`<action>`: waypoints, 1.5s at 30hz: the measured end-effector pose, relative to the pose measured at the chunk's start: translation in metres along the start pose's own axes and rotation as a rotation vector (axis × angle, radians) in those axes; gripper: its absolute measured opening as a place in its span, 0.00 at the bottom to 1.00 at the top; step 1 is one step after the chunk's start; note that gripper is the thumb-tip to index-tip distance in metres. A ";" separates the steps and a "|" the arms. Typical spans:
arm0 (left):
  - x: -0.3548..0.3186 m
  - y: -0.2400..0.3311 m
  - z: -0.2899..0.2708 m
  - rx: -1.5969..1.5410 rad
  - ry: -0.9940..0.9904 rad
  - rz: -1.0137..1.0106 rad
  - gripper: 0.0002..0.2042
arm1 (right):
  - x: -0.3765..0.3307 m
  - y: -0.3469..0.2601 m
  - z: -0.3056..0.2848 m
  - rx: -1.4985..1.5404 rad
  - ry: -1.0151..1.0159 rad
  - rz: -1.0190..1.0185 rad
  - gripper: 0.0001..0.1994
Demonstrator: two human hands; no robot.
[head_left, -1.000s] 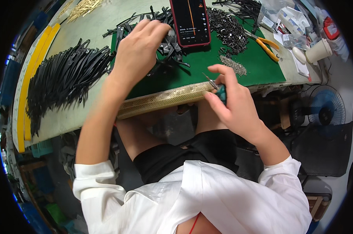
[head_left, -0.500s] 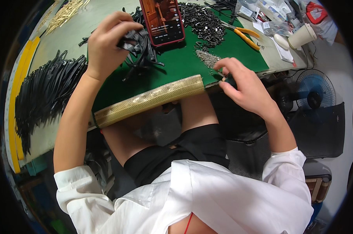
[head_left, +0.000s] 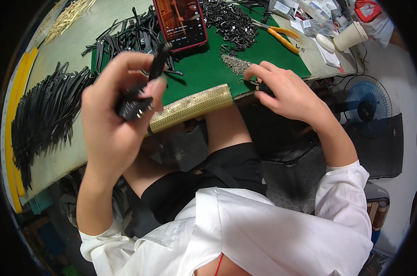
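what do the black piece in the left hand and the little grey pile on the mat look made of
Black piece in the left hand: probably moulded plastic, matte black with a slight sheen. Grey pile on the green mat: probably small metal parts, dull silver with glints.

Black plastic part in the left hand. Green mat over a pale grey-green desk. Gold, mesh-patterned padded strip along the near edge. Black strips heaped at left, yellow ruler beside them. Red-cased phone with a dark, orange-lit screen. Dark grey metal clips piled up, silver small bits below. Yellow-handled pliers. Cream paper cup. Blue fan with black hub. White shirt, black shorts.
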State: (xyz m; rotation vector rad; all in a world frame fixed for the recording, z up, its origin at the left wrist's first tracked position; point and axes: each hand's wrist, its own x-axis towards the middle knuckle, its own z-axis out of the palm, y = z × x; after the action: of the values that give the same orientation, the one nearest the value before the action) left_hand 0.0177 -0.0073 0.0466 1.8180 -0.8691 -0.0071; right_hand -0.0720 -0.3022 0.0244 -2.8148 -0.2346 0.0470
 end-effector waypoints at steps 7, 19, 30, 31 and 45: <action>-0.021 -0.015 0.006 -0.048 -0.060 -0.137 0.11 | 0.001 0.000 0.000 -0.008 -0.019 0.008 0.14; -0.027 -0.024 0.015 -0.081 -0.050 -0.170 0.10 | 0.015 -0.006 -0.003 -0.013 -0.110 0.017 0.15; -0.021 -0.018 0.026 0.004 0.073 0.021 0.15 | 0.026 -0.017 -0.001 0.110 -0.034 -0.073 0.16; -0.022 -0.020 0.029 0.043 0.103 0.046 0.15 | 0.031 -0.029 -0.001 0.198 0.032 -0.141 0.16; -0.021 -0.030 0.043 0.187 0.234 0.258 0.15 | 0.016 -0.090 0.011 1.518 -0.153 0.178 0.18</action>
State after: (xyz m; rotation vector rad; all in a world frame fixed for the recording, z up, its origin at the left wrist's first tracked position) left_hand 0.0018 -0.0257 -0.0047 1.8203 -0.9539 0.4559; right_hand -0.0707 -0.2117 0.0424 -1.3059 0.0441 0.3219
